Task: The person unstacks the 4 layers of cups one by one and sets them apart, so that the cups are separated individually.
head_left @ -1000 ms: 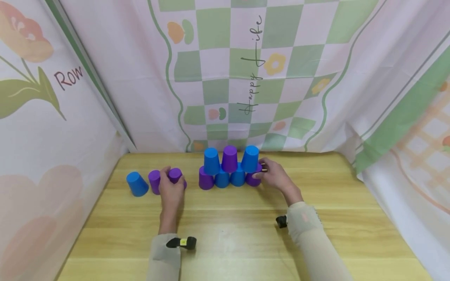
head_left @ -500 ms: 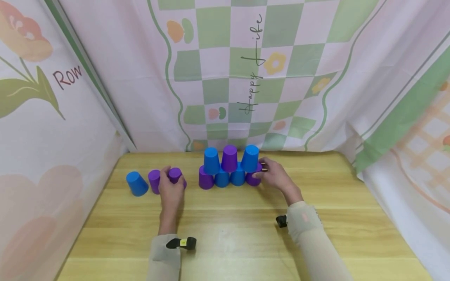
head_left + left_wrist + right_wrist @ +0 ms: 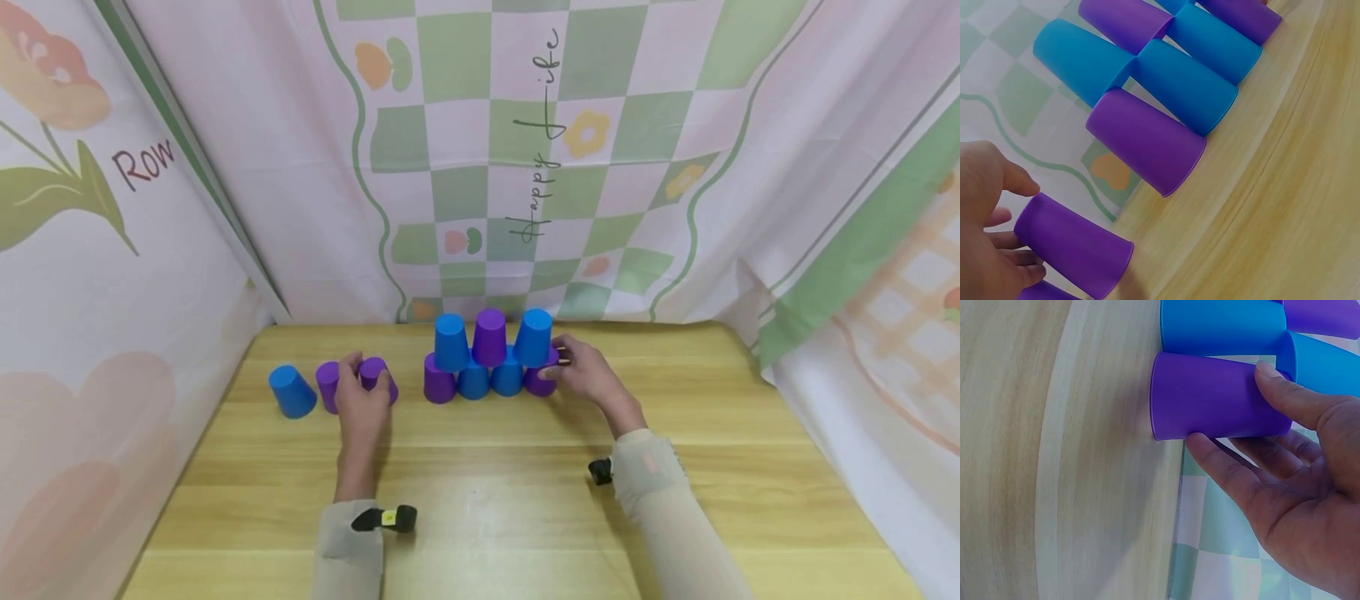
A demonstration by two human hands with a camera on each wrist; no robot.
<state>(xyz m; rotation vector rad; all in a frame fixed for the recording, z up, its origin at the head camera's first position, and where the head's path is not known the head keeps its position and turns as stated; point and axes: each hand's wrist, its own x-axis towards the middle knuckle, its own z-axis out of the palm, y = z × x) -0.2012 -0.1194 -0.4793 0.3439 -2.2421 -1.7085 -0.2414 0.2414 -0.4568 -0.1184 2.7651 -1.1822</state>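
Note:
My left hand [image 3: 362, 412] has thumb and fingers around the upper part of an upside-down purple cup [image 3: 375, 374]. In the left wrist view the thumb touches that cup [image 3: 1075, 247] near its top, fingers on the opposite side. At the stack's right end, my right hand [image 3: 592, 379] holds the bottom-row purple cup [image 3: 538, 382]; the right wrist view shows thumb and fingers on opposite sides of this cup [image 3: 1210, 397]. Several upside-down cups form two rows: a purple cup [image 3: 490, 338] between two blue cups [image 3: 451, 342] [image 3: 534, 338] above, blue and purple ones below.
Left of my left hand stand a purple cup [image 3: 327, 387] and a blue cup [image 3: 292, 392], both upside down on the wooden table [image 3: 480, 508]. A patterned curtain [image 3: 457, 150] hangs behind the table's back edge, with more cloth on both sides.
My left hand has shifted slightly left, exposing more of the purple cup beside its thumb. The right hand and the stacked cups show no clear movement.

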